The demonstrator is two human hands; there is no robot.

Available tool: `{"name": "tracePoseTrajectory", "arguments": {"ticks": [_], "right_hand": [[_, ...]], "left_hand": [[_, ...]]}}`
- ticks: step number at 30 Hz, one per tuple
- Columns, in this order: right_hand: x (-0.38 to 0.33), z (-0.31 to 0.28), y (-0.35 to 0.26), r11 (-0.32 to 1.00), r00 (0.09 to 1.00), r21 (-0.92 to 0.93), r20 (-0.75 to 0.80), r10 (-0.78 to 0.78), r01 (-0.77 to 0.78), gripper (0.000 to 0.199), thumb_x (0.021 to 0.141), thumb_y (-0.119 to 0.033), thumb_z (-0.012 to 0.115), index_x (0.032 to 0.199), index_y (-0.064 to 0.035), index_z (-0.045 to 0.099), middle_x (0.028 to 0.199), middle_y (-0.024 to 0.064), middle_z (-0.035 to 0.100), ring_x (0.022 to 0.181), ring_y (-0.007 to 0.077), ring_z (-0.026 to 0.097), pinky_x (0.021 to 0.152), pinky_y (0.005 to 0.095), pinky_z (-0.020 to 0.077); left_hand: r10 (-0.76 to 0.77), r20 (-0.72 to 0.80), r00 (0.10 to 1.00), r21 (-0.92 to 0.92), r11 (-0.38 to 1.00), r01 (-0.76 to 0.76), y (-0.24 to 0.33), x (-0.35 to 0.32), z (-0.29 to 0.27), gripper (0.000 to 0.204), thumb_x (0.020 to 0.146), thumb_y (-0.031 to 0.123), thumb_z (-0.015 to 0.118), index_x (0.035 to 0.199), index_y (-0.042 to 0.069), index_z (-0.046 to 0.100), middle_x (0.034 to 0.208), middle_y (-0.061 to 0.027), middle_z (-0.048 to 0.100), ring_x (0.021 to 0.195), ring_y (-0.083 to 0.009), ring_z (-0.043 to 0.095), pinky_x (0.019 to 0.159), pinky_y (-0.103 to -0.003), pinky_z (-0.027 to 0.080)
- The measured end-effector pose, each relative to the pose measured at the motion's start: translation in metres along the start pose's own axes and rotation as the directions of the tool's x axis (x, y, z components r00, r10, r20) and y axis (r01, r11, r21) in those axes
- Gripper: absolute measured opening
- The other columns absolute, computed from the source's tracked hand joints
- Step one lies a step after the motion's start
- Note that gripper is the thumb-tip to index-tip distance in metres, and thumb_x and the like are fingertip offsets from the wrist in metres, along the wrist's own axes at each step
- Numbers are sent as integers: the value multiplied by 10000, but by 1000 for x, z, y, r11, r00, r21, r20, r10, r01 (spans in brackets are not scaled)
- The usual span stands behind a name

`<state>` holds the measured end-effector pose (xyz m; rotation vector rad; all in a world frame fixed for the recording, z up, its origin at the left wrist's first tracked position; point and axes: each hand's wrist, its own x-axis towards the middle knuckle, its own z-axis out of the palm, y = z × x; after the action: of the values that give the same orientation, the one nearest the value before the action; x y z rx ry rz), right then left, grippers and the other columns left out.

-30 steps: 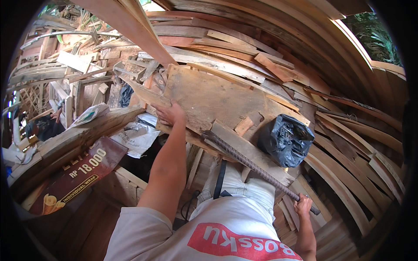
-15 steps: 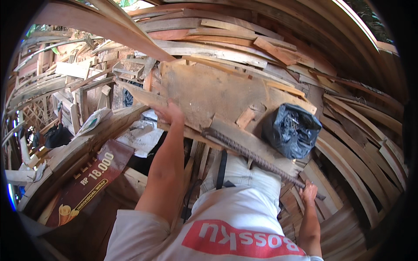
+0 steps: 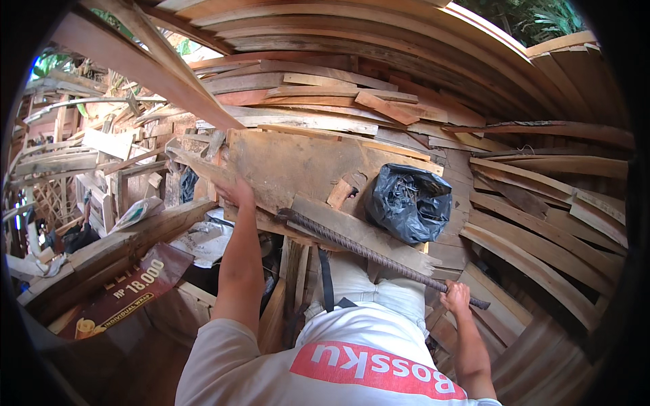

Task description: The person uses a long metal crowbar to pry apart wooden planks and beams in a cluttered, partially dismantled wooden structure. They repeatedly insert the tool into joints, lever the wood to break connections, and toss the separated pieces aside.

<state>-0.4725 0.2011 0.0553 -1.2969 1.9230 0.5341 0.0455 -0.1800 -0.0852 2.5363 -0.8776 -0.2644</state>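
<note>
My right hand (image 3: pixel 457 298) is closed round the near right end of a long ribbed steel bar (image 3: pixel 369 254). The bar slants up to the left, and its far end lies over the edge of a wooden board. My left hand (image 3: pixel 237 193) grips a narrow plank (image 3: pixel 203 166) at the left side of a wide, worn wooden work surface (image 3: pixel 284 166); its fingers are partly hidden. A board with a pale, splintered right end (image 3: pixel 423 257) lies along the bar. A small wood block (image 3: pixel 340 193) rests on the surface, left of a black plastic bag (image 3: pixel 409 203) of dark, thin pieces.
Stacked planks (image 3: pixel 318 91) line the back, and more boards (image 3: pixel 535 250) lie at the right. A thick beam (image 3: pixel 122 237) runs along the left, above a dark red printed sheet (image 3: pixel 128 291). A slanting timber (image 3: pixel 149 68) crosses the upper left.
The view has swung, so the surface, bag and boards sit further left in the picture. Both hands keep their grips; the bar still lies across the board's edge.
</note>
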Motion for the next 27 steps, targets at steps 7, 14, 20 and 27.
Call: {"name": "tracePoseTrajectory", "arguments": {"ticks": [7, 14, 20, 27], "right_hand": [[-16, 10, -4, 998, 996, 24, 76, 49, -51, 223, 659, -238, 706, 772, -58, 637, 747, 189, 653, 807, 356, 647, 760, 460, 505], [-9, 5, 0, 998, 997, 64, 80, 13, -18, 208, 663, -226, 652, 792, -64, 674, 759, 227, 638, 775, 399, 626, 748, 489, 495], [-13, 5, 1, 997, 998, 71, 66, -13, 9, 220, 666, -229, 644, 815, -72, 679, 753, 225, 635, 771, 410, 619, 747, 485, 495], [-45, -18, -16, 991, 995, 129, 101, 22, -35, 216, 687, -208, 646, 851, -71, 678, 730, 238, 617, 752, 412, 620, 716, 485, 490]], "left_hand": [[600, 615, 512, 266, 453, -851, -9, 9, -57, 648, 819, 368, 608, 1387, 124, 414, 1449, -189, 349, 1381, -414, 202, 1119, -570, 93], [433, 881, 190, 113, 196, -974, 34, 14, -111, 682, 732, 512, 683, 1224, 69, 523, 1242, -165, 527, 1281, -352, 385, 1108, -581, 118], [408, 860, 305, 148, 374, -916, -1, 15, -122, 589, 751, 503, 692, 1058, 16, 568, 1085, -196, 573, 1063, -374, 554, 962, -492, 386], [660, 598, 454, 125, 482, -867, -7, -4, -157, 423, 766, 393, 709, 910, 6, 620, 928, -163, 593, 848, -372, 617, 727, -439, 495]]}}
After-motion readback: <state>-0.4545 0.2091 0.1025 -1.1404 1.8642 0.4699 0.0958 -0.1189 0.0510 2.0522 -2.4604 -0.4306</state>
